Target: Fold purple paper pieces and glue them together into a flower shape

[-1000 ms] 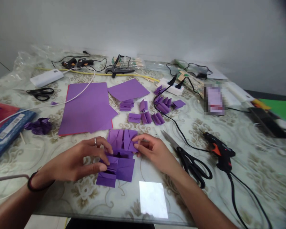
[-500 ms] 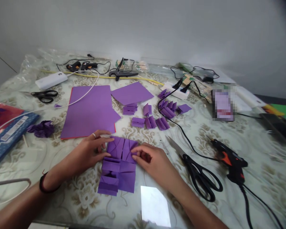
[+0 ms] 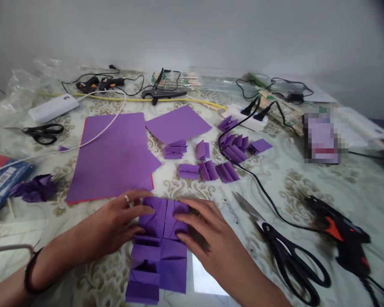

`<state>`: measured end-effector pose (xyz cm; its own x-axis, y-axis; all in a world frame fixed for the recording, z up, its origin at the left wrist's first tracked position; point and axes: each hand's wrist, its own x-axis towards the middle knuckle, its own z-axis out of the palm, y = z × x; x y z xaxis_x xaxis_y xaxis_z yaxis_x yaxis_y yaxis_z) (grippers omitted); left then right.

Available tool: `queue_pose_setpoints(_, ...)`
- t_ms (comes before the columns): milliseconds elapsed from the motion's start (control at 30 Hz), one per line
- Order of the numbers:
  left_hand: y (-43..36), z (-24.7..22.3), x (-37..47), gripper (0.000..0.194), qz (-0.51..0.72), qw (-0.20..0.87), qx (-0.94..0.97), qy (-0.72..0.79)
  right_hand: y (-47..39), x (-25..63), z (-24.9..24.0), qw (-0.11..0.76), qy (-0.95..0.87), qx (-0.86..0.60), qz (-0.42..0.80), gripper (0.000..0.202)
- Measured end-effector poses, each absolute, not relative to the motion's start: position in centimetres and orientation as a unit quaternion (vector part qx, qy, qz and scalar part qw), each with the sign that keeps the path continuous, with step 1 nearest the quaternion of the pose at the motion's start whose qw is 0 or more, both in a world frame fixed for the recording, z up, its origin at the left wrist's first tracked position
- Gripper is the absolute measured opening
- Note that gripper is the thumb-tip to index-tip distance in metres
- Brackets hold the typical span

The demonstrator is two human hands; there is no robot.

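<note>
Grip: right hand (image 3: 213,230) open, fingers spread on the two-o'clock panel of the folded paper (image 3: 169,256); half a second ago, finger and thumb sat close together at its edge. Left hand (image 3: 117,219) half-open, fingertips touching at ten o'clock. Neither visibly pinches. Likely steadying or flattening creases. Folded paper on the worktop (image 3: 107,273); scissors (image 3: 268,229) apart, about three o'clock. Farther: small folds (image 3: 208,170) at one, sheets (image 3: 112,157) at eleven.
</note>
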<state>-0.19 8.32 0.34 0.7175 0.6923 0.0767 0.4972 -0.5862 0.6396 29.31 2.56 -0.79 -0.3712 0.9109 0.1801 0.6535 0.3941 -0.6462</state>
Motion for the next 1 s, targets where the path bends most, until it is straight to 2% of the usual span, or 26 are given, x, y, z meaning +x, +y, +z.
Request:
queue_pose_setpoints(133,7.8,-0.3,-0.8,0.060,0.152,0.322,0.867,0.349,2.6,29.4,-1.1,0.261,-0.795,-0.493,0.236,0.028)
queue_pose_setpoints(500,7.3,0.0,-1.1,0.036,0.156,0.359,0.842,0.372,2.7,29.7,-1.4,0.244,-0.813,-0.476,0.229,0.035)
queue_pose_setpoints(667,7.4,-0.1,-0.8,0.038,0.154,0.371,0.836,0.373,2.7,29.2,-1.3,0.249,-0.804,-0.483,0.240,0.034)
queue_pose_setpoints(833,7.3,-0.7,-1.0,0.059,0.113,0.360,0.854,0.360,2.7,29.5,-1.2,0.239,-0.809,-0.481,0.241,0.035)
queue_pose_setpoints(1000,7.4,-1.0,-1.2,0.053,0.145,0.356,0.857,0.344,2.8,30.0,-1.0,0.234,-0.812,-0.471,0.253,0.035)
